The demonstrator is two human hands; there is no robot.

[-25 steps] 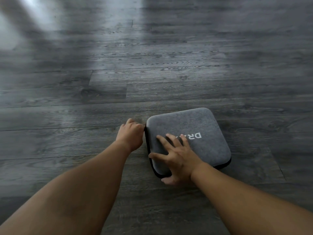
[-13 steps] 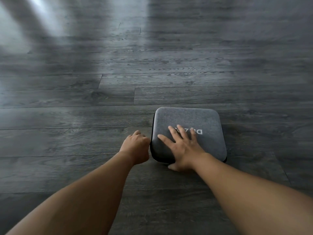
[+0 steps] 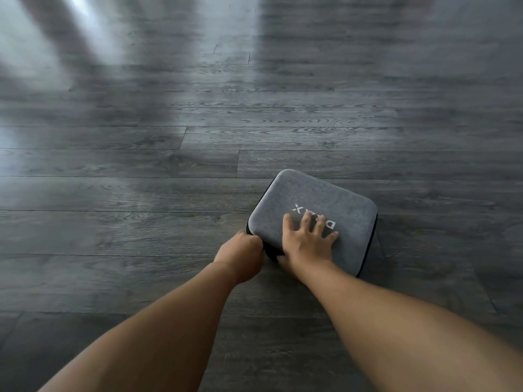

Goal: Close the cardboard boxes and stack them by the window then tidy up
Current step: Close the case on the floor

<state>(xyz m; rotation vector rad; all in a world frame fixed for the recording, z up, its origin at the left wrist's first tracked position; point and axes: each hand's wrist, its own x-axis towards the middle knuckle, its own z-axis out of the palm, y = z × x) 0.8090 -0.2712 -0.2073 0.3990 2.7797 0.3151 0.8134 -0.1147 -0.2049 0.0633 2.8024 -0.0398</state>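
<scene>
Down on the dark grey wood-plank floor (image 3: 141, 222) lies a grey fabric-covered case (image 3: 325, 202), a flat rounded-corner shell with a black band running round its edge where the two halves meet. It sits right of centre in the head view, turned at a slant to the planks. White lettering is printed on the lid, upside down from this side; an "X" at one end and a "D" at the other can be made out, while the letters between are covered by fingers. The right hand (image 3: 307, 239) lies flat on the lid with its fingers spread over the print and its thumb down at the near edge, pressing rather than gripping. The left hand (image 3: 240, 250) is curled into a loose fist against the case's near-left corner; whether it pinches anything there cannot be told. Pale streaks of light fall across the far floor.
</scene>
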